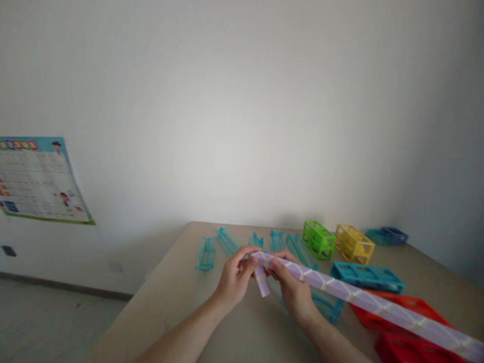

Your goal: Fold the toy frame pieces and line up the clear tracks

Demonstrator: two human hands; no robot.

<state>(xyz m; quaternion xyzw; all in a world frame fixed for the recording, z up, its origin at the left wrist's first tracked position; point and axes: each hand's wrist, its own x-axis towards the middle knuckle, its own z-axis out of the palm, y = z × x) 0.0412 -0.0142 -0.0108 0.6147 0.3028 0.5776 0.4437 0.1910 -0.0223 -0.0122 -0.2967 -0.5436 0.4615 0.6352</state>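
Note:
A long lavender strip (355, 296) with pale crisscross lines runs from my hands out to the lower right edge. Its short end (262, 282) hangs bent downward between my hands. My left hand (235, 272) pinches the strip at the bend, thumb and index finger closed on it. Just to the right, my right hand (292, 285) grips the same strip with its thumb on top; its other fingers are partly hidden behind it. Both hands are above the table (170, 302). Whether the strip is paper or ribbon I cannot tell.
Several clear teal plastic pieces (205, 253) lie across the table. Toward the right stand a green frame block (318, 239), a yellow one (354, 243), a teal one (367, 277), an orange one (416, 305) and a red one (408, 349). A poster (41, 181) hangs on the wall.

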